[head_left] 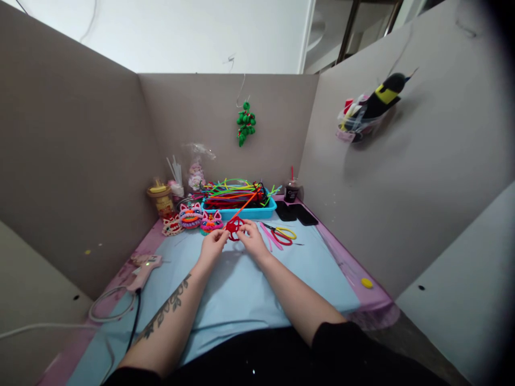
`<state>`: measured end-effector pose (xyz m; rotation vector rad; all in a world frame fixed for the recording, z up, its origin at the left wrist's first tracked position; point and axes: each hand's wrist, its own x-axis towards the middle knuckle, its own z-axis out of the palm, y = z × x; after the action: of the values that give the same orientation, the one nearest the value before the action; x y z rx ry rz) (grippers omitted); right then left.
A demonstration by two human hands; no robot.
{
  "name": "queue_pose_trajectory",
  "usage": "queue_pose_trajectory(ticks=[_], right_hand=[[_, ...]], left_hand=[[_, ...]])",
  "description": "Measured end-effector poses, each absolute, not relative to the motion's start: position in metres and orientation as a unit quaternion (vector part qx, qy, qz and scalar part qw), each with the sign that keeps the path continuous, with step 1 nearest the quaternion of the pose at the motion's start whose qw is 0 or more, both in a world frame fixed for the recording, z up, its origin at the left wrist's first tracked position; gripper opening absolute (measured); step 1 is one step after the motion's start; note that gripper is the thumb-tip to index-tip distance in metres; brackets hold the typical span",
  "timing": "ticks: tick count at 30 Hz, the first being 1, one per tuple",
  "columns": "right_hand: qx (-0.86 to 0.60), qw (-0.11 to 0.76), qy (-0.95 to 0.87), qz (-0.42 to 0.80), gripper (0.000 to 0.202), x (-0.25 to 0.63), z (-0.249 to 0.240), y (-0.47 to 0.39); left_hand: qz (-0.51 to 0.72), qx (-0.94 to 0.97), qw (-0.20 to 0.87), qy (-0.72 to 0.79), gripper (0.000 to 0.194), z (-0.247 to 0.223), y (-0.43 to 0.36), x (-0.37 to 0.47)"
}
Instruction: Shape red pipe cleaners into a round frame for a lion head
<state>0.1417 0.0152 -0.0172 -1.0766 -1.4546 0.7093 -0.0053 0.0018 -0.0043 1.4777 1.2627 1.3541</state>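
The red looped piece [232, 228] was held up over the bench [309, 260], in front of the blue tray [257, 213] of coloured stems. Your left hand [215, 243] and right hand [255, 242] pinched it from either side, fingertips close together. Working it well likely called for light pressure, one side steadied while the other was worked, so the open loops kept their shape. The pink glue gun [144, 273] was best kept clear of your left forearm. The scissors [276, 230] lay near your right hand, beside the pink strips [266, 234].
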Motion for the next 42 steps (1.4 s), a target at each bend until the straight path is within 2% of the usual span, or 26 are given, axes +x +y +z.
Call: queue_pose_trajectory(ticks=[2, 4, 10, 14, 24, 35, 42], right_hand=[[-0.460, 0.550, -0.643, 0.270, 0.007, 0.142, -0.014, 0.012], [-0.452, 0.529, -0.672, 0.255, 0.006, 0.143, -0.012, 0.009], [-0.446, 0.491, -0.703, 0.256, 0.007, 0.145, -0.010, 0.006], [-0.435, 0.485, -0.712, 0.262, 0.004, 0.148, -0.007, 0.006], [-0.377, 0.489, -0.741, 0.265, 0.003, 0.154, -0.003, 0.004], [-0.374, 0.501, -0.726, 0.286, 0.007, 0.154, -0.007, 0.006], [-0.382, 0.503, -0.715, 0.300, 0.008, 0.153, -0.004, 0.005]], left_hand=[[0.555, 0.605, 0.276, 0.499, 0.030, -0.003, 0.003, -0.009], [0.563, 0.618, 0.251, 0.489, 0.030, -0.004, 0.006, -0.011], [0.518, 0.577, 0.478, 0.413, 0.049, -0.004, 0.011, -0.017], [0.473, 0.558, 0.537, 0.421, 0.051, 0.003, 0.005, -0.020], [0.457, 0.532, 0.578, 0.419, 0.047, 0.008, 0.000, -0.019], [0.503, 0.555, 0.530, 0.399, 0.049, 0.002, 0.003, -0.013], [0.480, 0.551, 0.538, 0.420, 0.054, 0.007, 0.000, -0.015]])
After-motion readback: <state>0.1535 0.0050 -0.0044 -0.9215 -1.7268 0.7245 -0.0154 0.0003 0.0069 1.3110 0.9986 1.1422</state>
